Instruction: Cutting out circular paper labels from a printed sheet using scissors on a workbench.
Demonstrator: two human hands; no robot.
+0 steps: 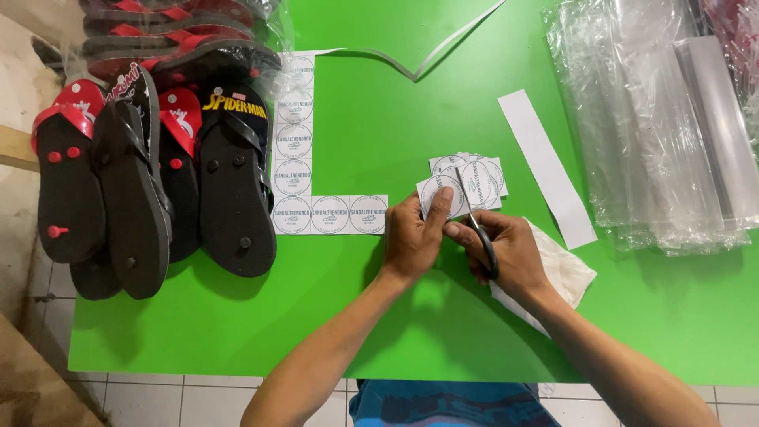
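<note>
The left hand [413,237] pinches a round paper label [439,196] between thumb and fingers, holding it up just above the green bench [379,119]. The right hand [510,253] is closed through the handles of a pair of scissors [477,229]; the blades point away from the person and meet the right edge of the held label. Whether the blades are parted cannot be told at this size.

Progress, judged from the layout:
- Done: a small stack of cut labels [482,178] lies on the bench just beyond the hands, partly behind the held label. A plain white paper strip [545,178] lies to the right of the stack, and a thin curled offcut [411,67] lies at the far side of the bench.
- In hand: one label, trimmed to a near-circular outline.
- Left: an L-shaped sheet of uncut labels [294,158] lies flat to the left of the hands, with a column of printed circles joined to a short row at its near end. None of these is separated.

Each label is white paper with a thin dark ring and small print at the centre. The held label appears flat and uncreased.

A crumpled white cloth or paper [565,273] lies under the right wrist. Black and red sandals [158,182] are piled at the left edge of the bench, soles up. Clear plastic bags [656,134] are stacked at the right edge.
</note>
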